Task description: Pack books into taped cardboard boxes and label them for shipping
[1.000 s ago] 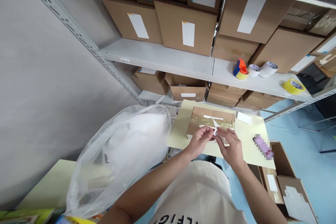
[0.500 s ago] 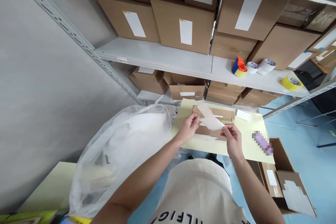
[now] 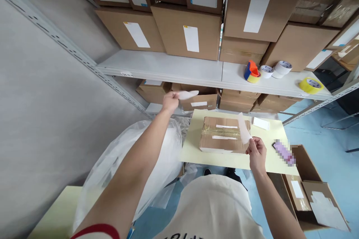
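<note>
My left hand [image 3: 170, 102] reaches out over the open carton on the lower shelf, its fingers pinched on a thin white paper piece [image 3: 189, 95]. In my right hand [image 3: 257, 153], thumb and fingers grip a second, translucent-looking white paper strip [image 3: 244, 129], which stands up above the right end of the cardboard box [image 3: 207, 140]. That box lies on the pale yellow table, with clear tape across its top and two white strips on it. Whether either piece is a label or its backing, I cannot tell.
Tape rolls, including a yellow one [image 3: 310, 85], and a red-and-blue tape dispenser [image 3: 252, 71] sit on the shelf [image 3: 168, 68]. A white card [image 3: 260, 123] and a blurred purple item [image 3: 284, 153] lie on the table. Left is a big plastic bag [image 3: 159, 157]; open cartons [image 3: 305, 164] stand right.
My hands have moved apart, each with a white paper piece. The left went forward and left, up to the lower shelf; the right shifted slightly right. More of the box top shows.
</note>
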{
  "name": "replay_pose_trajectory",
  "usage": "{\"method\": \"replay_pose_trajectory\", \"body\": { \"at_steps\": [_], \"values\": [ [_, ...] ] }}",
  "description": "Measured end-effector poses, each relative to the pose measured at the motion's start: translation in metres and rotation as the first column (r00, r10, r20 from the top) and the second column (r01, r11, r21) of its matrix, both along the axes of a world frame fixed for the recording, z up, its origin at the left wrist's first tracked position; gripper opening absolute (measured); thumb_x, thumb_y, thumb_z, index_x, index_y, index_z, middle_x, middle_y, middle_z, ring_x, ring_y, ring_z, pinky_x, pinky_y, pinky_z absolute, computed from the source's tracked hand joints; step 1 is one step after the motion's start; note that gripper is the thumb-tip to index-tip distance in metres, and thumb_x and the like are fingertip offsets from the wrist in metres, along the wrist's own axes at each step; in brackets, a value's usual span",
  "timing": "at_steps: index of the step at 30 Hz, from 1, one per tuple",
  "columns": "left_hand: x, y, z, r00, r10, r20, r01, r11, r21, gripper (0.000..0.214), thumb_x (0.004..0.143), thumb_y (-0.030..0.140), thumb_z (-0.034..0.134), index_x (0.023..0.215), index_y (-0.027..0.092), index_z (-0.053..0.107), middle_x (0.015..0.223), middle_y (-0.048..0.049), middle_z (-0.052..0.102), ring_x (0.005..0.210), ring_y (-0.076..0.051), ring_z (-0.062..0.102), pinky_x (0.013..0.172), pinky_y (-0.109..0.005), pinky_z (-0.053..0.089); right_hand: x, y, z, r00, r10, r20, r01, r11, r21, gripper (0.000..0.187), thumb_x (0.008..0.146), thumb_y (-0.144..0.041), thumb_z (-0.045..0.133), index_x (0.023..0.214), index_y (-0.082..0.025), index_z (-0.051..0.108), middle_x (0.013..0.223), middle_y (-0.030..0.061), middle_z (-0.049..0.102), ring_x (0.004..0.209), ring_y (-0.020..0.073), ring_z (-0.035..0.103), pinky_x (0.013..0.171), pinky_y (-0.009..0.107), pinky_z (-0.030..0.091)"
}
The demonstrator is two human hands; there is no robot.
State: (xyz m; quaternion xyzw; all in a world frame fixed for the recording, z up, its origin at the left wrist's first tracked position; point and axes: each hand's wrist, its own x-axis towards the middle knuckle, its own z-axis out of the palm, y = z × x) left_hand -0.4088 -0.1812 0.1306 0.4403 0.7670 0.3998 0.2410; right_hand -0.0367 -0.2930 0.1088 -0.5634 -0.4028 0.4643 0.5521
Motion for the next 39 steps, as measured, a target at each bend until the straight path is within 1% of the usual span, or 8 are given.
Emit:
{"method": "replay_pose_trajectory", "body": {
  "at_steps": [5, 8, 12, 14, 18, 24, 29, 39],
  "values": [
    [0.008, 0.004, 0.004, 0.975, 0.161, -0.154, -0.164, 0.986, -0.006, 0.065, 0.076, 0.052, 0.067, 0.135, 0.028, 0.054, 0.146, -0.0128, 0.050, 0.144, -0.051, 0.021, 0.095, -0.070, 0.036, -0.001, 0.004, -0.002, 0.998, 0.061, 0.009, -0.061, 0.998, 0.018, 0.041, 0.076, -0.060, 0.067, 0.078, -0.022, 0.052, 0.048, -0.0112, 0.040, 0.040, 0.0074, 0.037, 0.042, 0.023, 0.039],
    [0.050, -0.033, 0.003, 0.940, -0.005, -0.340, 0.054, 0.989, 0.135, 0.082, 0.073, 0.051, 0.069, 0.144, 0.020, 0.042, 0.154, -0.0166, 0.038, 0.143, -0.050, 0.022, 0.100, -0.069, 0.035, 0.000, 0.012, -0.001, 0.994, 0.113, -0.007, -0.113, 0.993, 0.026, 0.043, 0.075, -0.061, 0.068, 0.077, -0.021, 0.054, 0.048, -0.0104, 0.041, 0.041, 0.0074, 0.037, 0.042, 0.022, 0.039],
    [0.138, -0.086, -0.001, 0.716, -0.341, -0.609, 0.573, 0.786, 0.233, 0.049, 0.072, 0.060, 0.070, 0.102, 0.022, 0.064, 0.112, -0.0093, 0.069, 0.105, -0.029, 0.063, 0.095, -0.048, 0.044, -0.005, 0.023, 0.003, 0.975, 0.215, -0.050, -0.213, 0.977, 0.031, 0.041, 0.075, -0.061, 0.069, 0.076, -0.021, 0.056, 0.048, -0.0094, 0.042, 0.042, 0.0081, 0.039, 0.042, 0.023, 0.039],
    [0.176, -0.100, -0.003, 0.639, -0.353, -0.683, 0.644, 0.731, 0.225, 0.044, 0.071, 0.060, 0.071, 0.091, 0.021, 0.064, 0.095, -0.0067, 0.071, 0.091, -0.025, 0.066, 0.086, -0.043, 0.045, -0.010, 0.027, 0.004, 0.961, 0.263, -0.081, -0.261, 0.965, 0.040, 0.040, 0.076, -0.059, 0.069, 0.075, -0.022, 0.056, 0.051, -0.0084, 0.044, 0.043, 0.0084, 0.040, 0.043, 0.023, 0.041],
    [0.211, -0.102, -0.007, 0.650, -0.306, -0.696, 0.610, 0.756, 0.237, 0.010, 0.081, 0.030, 0.063, 0.085, 0.021, 0.062, 0.085, -0.0042, 0.070, 0.082, -0.021, 0.066, 0.079, -0.038, 0.044, -0.013, 0.031, 0.004, 0.929, 0.360, -0.089, -0.354, 0.932, 0.078, 0.036, 0.079, -0.057, 0.066, 0.081, -0.021, 0.061, 0.063, -0.0035, 0.054, 0.051, 0.0104, 0.046, 0.048, 0.025, 0.045],
    [0.209, -0.096, -0.007, 0.836, -0.354, -0.420, 0.472, 0.854, 0.219, 0.014, 0.081, 0.020, 0.051, 0.086, 0.023, 0.065, 0.084, -0.0048, 0.073, 0.081, -0.021, 0.067, 0.079, -0.034, 0.049, 0.011, 0.041, -0.004, 0.812, 0.567, 0.138, -0.584, 0.782, 0.219, 0.045, 0.081, -0.058, 0.064, 0.114, -0.028, 0.067, 0.117, 0.0091, 0.057, 0.109, 0.0258, 0.056, 0.088, 0.042, 0.051],
    [0.204, -0.091, -0.008, 0.966, -0.251, 0.070, 0.245, 0.966, 0.079, 0.020, 0.085, 0.036, 0.056, 0.093, 0.023, 0.068, 0.087, -0.0031, 0.073, 0.081, -0.020, 0.068, 0.076, -0.030, 0.053, 0.040, 0.055, -0.011, 0.877, 0.337, 0.342, -0.427, 0.874, 0.233, 0.050, 0.079, -0.058, 0.064, 0.120, -0.028, 0.067, 0.140, 0.0109, 0.042, 0.135, 0.0328, 0.037, 0.111, 0.054, 0.031],
    [0.189, -0.070, -0.047, 0.861, -0.122, 0.494, 0.196, 0.975, -0.102, 0.042, 0.077, 0.040, 0.070, 0.110, 0.016, 0.060, 0.078, -0.0012, 0.073, 0.057, -0.015, 0.065, 0.066, -0.030, 0.054, 0.042, 0.085, -0.030, 0.922, 0.379, 0.082, -0.367, 0.921, -0.131, 0.038, 0.068, -0.051, 0.074, 0.090, -0.021, 0.077, 0.092, 0.0080, 0.076, 0.079, 0.0215, 0.067, 0.075, 0.038, 0.053]
  ]
}}
